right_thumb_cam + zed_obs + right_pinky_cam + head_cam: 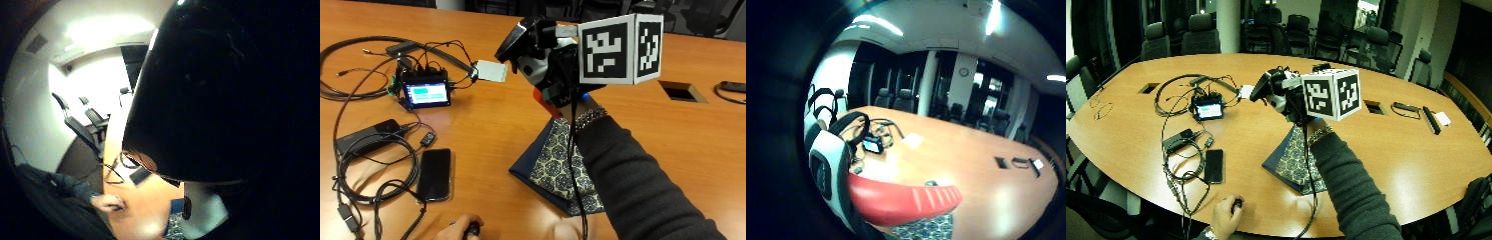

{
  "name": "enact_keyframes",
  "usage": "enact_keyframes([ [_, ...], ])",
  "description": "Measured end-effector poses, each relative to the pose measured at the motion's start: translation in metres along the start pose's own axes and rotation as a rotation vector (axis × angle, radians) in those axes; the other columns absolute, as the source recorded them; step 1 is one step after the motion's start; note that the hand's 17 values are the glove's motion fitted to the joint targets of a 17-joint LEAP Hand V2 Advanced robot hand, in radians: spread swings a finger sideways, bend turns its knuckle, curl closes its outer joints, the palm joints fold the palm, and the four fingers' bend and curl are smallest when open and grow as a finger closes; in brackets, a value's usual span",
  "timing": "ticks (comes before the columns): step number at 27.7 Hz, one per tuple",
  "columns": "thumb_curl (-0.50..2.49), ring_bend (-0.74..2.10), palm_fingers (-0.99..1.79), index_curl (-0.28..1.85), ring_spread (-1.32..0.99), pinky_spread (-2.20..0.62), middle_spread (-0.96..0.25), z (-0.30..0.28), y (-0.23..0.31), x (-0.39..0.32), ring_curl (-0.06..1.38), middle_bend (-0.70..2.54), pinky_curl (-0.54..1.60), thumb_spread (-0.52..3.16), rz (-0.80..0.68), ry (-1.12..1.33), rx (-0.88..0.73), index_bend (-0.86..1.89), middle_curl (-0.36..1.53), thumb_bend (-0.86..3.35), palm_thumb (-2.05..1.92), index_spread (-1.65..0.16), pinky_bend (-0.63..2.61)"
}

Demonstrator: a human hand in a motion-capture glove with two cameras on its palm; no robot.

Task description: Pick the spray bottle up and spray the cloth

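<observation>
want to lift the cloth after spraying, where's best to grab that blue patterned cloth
Pinch the folded blue patterned cloth at its bare dark-blue corner nearest the black phone, coming from the phone side. That edge lies flat and uncovered, while the person's sleeve and the gloved right hand holding the spray bottle hang above its far end.

The gloved right hand (pixel 549 75) is raised above the table, fingers curled, sleeved forearm outstretched.

- Office conference room.
- Big oval wooden counter (pixel 1412 165) with cable cutouts (pixel 1148 88) set into the top.
- Black swivel chairs (pixel 1199 35) ringing it, more along the far side.
- Wall clock (pixel 963 72) on a column, strip ceiling lights (pixel 877 22).
- Dark glass partitions behind the chairs.
</observation>
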State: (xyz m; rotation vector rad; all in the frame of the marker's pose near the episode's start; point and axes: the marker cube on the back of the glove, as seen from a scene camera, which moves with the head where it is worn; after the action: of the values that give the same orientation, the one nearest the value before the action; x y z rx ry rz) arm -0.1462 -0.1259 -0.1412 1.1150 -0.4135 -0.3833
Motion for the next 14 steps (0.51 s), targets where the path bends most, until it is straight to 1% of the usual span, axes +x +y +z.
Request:
enact_keyframes([
  [5,0.80,0.72,1.38,0.60,-0.23,-0.33,-0.22,0.006,0.019,-0.008,0.47,0.59,0.44,0.48,0.211,-0.227,-0.011,0.24,0.52,-0.03,0.91,-0.29,0.53],
  [9,0.80,0.72,1.38,0.60,-0.22,-0.33,-0.22,0.001,0.040,-0.033,0.47,0.58,0.44,0.49,0.347,-0.368,-0.027,0.23,0.51,-0.03,0.91,-0.29,0.54],
  [11,0.80,0.71,1.38,0.60,-0.22,-0.33,-0.22,-0.003,0.051,-0.047,0.47,0.58,0.44,0.50,0.399,-0.418,-0.040,0.23,0.51,-0.03,0.91,-0.29,0.54],
  [14,0.80,0.71,1.38,0.60,-0.22,-0.32,-0.22,-0.005,0.064,-0.065,0.47,0.58,0.44,0.51,0.432,-0.460,-0.064,0.22,0.51,-0.03,0.92,-0.29,0.54],
])
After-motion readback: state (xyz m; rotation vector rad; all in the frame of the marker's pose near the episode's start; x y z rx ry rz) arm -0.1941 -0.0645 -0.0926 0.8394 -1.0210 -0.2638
